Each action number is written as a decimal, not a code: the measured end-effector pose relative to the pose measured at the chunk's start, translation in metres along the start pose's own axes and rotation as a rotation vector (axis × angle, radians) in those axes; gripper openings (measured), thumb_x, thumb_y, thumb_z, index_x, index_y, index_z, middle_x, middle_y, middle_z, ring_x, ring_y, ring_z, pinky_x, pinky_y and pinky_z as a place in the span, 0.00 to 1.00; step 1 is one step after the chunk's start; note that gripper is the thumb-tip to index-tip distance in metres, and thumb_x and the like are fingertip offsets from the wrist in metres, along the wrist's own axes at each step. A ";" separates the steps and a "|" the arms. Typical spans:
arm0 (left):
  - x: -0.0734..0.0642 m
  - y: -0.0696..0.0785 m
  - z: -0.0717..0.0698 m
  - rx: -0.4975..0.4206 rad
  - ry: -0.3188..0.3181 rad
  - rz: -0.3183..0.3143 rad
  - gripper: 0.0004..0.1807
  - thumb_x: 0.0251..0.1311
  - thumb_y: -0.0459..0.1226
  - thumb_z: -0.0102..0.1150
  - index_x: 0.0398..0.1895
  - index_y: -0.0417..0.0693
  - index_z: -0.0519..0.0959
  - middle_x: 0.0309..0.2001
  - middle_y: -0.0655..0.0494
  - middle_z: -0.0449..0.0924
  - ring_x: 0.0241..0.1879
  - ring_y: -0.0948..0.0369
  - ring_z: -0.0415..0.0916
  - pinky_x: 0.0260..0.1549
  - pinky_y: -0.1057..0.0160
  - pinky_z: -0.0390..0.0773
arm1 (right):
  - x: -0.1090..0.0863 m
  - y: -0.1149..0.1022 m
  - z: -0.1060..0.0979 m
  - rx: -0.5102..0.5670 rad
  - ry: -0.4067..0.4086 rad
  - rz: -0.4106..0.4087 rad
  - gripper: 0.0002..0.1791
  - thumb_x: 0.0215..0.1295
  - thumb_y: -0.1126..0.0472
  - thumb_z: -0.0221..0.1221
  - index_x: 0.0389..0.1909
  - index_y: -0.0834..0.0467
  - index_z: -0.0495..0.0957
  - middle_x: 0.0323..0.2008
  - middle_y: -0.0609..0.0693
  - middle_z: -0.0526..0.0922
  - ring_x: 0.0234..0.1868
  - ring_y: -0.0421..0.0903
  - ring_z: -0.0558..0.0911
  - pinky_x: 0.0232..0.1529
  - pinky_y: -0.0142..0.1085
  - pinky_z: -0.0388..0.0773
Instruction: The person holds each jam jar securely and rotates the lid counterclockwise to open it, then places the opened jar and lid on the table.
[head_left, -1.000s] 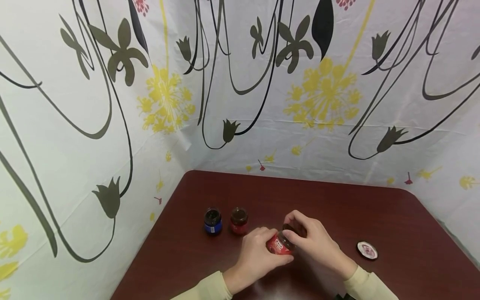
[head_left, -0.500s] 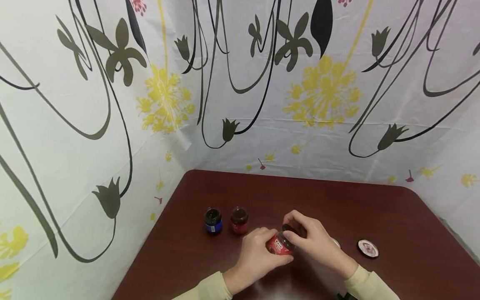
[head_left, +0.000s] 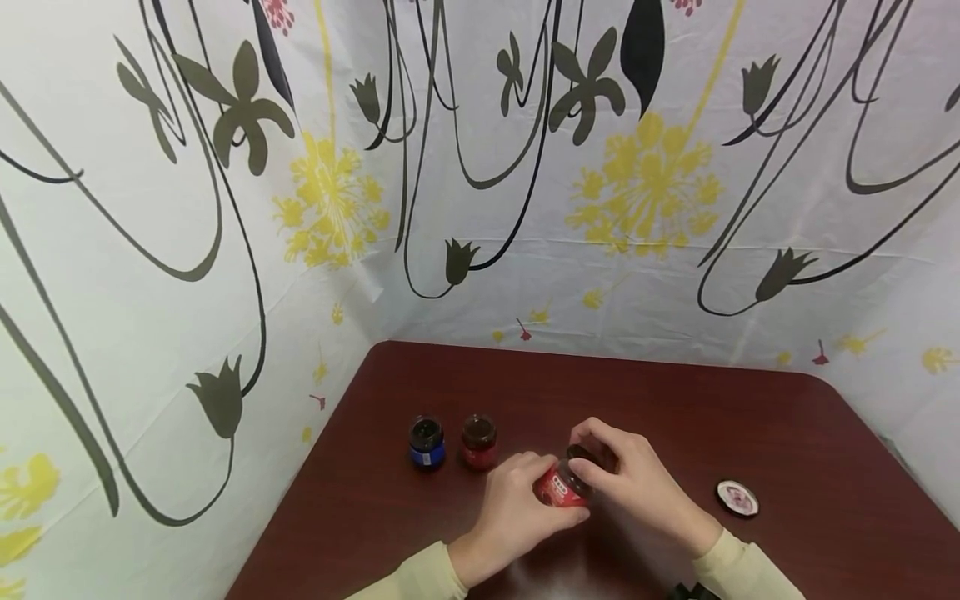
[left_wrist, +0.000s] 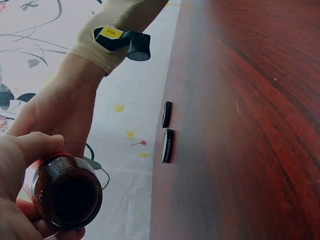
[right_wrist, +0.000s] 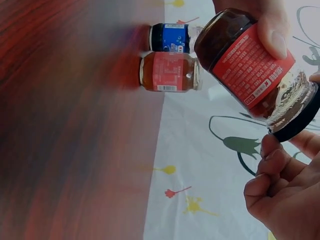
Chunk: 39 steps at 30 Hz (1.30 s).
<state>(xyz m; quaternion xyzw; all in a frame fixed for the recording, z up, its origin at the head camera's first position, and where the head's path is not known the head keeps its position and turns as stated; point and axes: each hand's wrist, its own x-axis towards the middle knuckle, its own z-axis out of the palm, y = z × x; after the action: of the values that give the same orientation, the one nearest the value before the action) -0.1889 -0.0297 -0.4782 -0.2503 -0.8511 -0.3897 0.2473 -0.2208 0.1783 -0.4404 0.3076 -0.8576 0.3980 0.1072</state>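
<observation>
My left hand point(head_left: 513, 504) grips a red-labelled glass jar point(head_left: 558, 487), holding it tilted above the table with its mouth toward the right hand. In the right wrist view the jar's label point(right_wrist: 257, 70) and brown contents show, with pale smears inside the neck. My right hand point(head_left: 637, 479) pinches a black lid point(right_wrist: 300, 117) by its edge at the jar's mouth. Whether the lid sits fully on the thread I cannot tell. The left wrist view shows the dark jar base point(left_wrist: 75, 197) facing the camera.
A blue-labelled jar point(head_left: 427, 443) and another red-labelled jar point(head_left: 478, 442) stand lidless on the dark red table point(head_left: 600, 392), left of the hands. One lid point(head_left: 737, 498) lies at the right; the left wrist view shows a second lid point(left_wrist: 167, 114) near it. A patterned cloth point(head_left: 480, 208) hangs behind.
Both hands stay almost in place around the jar and lid. The right hand and forearm have shifted very slightly right, covering the second lid that showed beside it half a second ago.
</observation>
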 end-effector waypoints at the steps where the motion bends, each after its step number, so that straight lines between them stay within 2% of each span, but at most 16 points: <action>1: 0.000 0.000 0.000 -0.003 0.003 0.002 0.25 0.40 0.56 0.81 0.39 0.56 0.84 0.32 0.71 0.76 0.32 0.75 0.70 0.29 0.81 0.68 | 0.000 -0.001 -0.001 -0.010 0.006 -0.003 0.10 0.67 0.49 0.65 0.46 0.38 0.77 0.26 0.37 0.76 0.23 0.37 0.72 0.25 0.32 0.71; 8: 0.000 0.001 -0.002 -0.024 0.017 0.000 0.25 0.40 0.55 0.81 0.40 0.57 0.84 0.32 0.71 0.77 0.33 0.74 0.70 0.29 0.80 0.68 | -0.001 -0.005 -0.003 -0.062 0.033 -0.009 0.08 0.68 0.47 0.65 0.45 0.35 0.78 0.28 0.34 0.77 0.24 0.36 0.73 0.26 0.32 0.71; 12: -0.001 0.001 -0.002 -0.027 0.018 -0.001 0.25 0.40 0.55 0.81 0.40 0.57 0.84 0.32 0.71 0.77 0.33 0.74 0.70 0.29 0.80 0.68 | 0.000 -0.005 -0.003 -0.130 0.053 -0.028 0.07 0.68 0.47 0.64 0.44 0.34 0.78 0.30 0.31 0.78 0.26 0.34 0.73 0.28 0.32 0.71; 16: -0.001 0.001 -0.001 -0.005 0.013 0.002 0.25 0.40 0.56 0.81 0.40 0.57 0.84 0.32 0.71 0.76 0.33 0.74 0.70 0.29 0.81 0.68 | 0.000 -0.005 -0.002 -0.228 0.076 -0.008 0.05 0.68 0.45 0.63 0.43 0.32 0.79 0.27 0.27 0.77 0.24 0.31 0.73 0.27 0.32 0.70; 19: -0.002 0.001 0.000 0.010 0.000 0.000 0.25 0.40 0.57 0.81 0.39 0.57 0.84 0.32 0.71 0.76 0.33 0.74 0.69 0.30 0.81 0.67 | 0.000 -0.005 -0.001 -0.272 0.086 0.026 0.01 0.69 0.43 0.61 0.39 0.31 0.79 0.19 0.27 0.73 0.20 0.31 0.71 0.25 0.32 0.68; 24: -0.002 0.001 0.002 0.030 -0.011 0.003 0.25 0.41 0.60 0.79 0.38 0.59 0.83 0.31 0.72 0.74 0.33 0.75 0.68 0.29 0.81 0.67 | -0.001 -0.005 0.002 -0.262 0.097 0.082 0.05 0.70 0.41 0.60 0.33 0.31 0.78 0.12 0.28 0.68 0.16 0.32 0.69 0.21 0.32 0.66; 33: -0.003 0.003 0.002 0.037 -0.026 -0.012 0.26 0.41 0.61 0.78 0.40 0.59 0.84 0.31 0.72 0.75 0.33 0.74 0.68 0.30 0.81 0.68 | 0.000 -0.008 0.008 -0.262 0.117 0.189 0.11 0.67 0.35 0.60 0.28 0.32 0.77 0.10 0.32 0.67 0.14 0.35 0.67 0.18 0.33 0.64; 39: -0.003 0.002 0.002 0.053 -0.024 -0.014 0.28 0.40 0.61 0.79 0.41 0.57 0.85 0.31 0.72 0.75 0.33 0.74 0.68 0.29 0.80 0.67 | 0.000 -0.008 0.008 -0.227 0.096 0.235 0.13 0.64 0.32 0.60 0.26 0.32 0.76 0.09 0.33 0.66 0.14 0.35 0.66 0.17 0.33 0.64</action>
<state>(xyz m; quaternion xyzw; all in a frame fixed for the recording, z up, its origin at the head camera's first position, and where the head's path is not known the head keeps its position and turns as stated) -0.1853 -0.0278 -0.4801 -0.2423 -0.8658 -0.3656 0.2407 -0.2159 0.1681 -0.4410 0.1716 -0.9209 0.3228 0.1350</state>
